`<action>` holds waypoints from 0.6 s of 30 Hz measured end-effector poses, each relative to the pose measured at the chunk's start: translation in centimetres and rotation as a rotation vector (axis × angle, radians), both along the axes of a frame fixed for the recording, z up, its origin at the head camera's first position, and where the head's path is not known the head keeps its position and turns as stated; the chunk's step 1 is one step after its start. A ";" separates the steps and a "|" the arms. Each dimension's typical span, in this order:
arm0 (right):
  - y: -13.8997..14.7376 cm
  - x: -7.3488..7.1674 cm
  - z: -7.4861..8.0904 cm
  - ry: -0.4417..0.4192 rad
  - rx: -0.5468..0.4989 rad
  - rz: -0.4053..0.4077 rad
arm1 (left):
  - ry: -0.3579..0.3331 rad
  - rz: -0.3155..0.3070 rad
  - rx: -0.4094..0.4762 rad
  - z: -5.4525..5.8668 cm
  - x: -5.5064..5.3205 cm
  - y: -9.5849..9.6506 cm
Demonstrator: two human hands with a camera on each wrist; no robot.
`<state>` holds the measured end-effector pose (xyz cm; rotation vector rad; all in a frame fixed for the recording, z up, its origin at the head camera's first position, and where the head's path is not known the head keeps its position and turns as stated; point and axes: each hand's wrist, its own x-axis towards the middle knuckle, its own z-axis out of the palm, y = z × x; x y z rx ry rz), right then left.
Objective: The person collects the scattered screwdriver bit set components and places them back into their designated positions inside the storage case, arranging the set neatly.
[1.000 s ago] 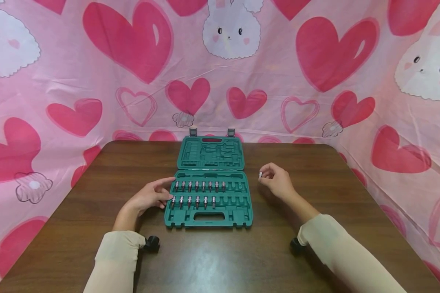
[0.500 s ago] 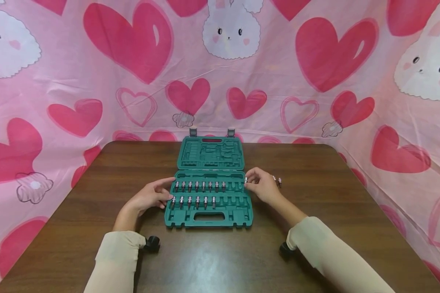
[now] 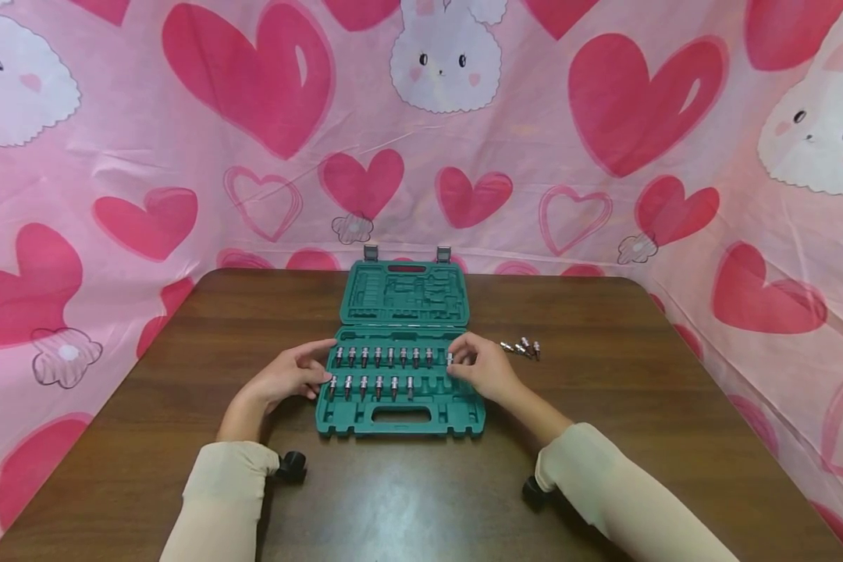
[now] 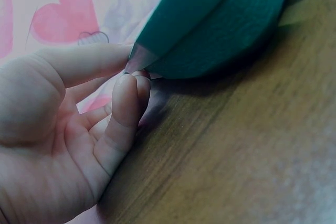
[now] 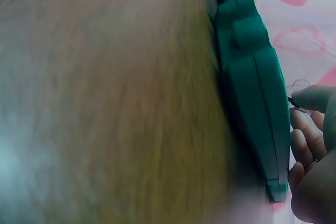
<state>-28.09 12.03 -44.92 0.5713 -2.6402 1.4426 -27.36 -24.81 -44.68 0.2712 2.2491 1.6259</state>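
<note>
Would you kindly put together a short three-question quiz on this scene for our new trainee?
1. Multiple choice: what does the right hand hold at the green case?
A) a ratchet handle
B) a small metal bit
C) a plastic latch

2. True or false: the case is closed.

3. Fill in the blank: in the head view, the loose bits lie on the wooden table to the ____ of the case.

Key:
1. B
2. False; the case lies open.
3. right
</note>
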 end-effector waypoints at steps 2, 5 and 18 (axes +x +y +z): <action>-0.3 0.1 0.0 0.007 0.011 -0.001 | -0.001 -0.001 0.003 0.0 0.0 0.0; -0.8 0.4 0.1 0.013 0.030 0.001 | -0.001 -0.002 0.004 -0.1 0.0 -0.1; -2.7 0.9 -0.1 -0.007 0.082 0.063 | 0.008 -0.007 -0.002 -0.1 -0.1 0.0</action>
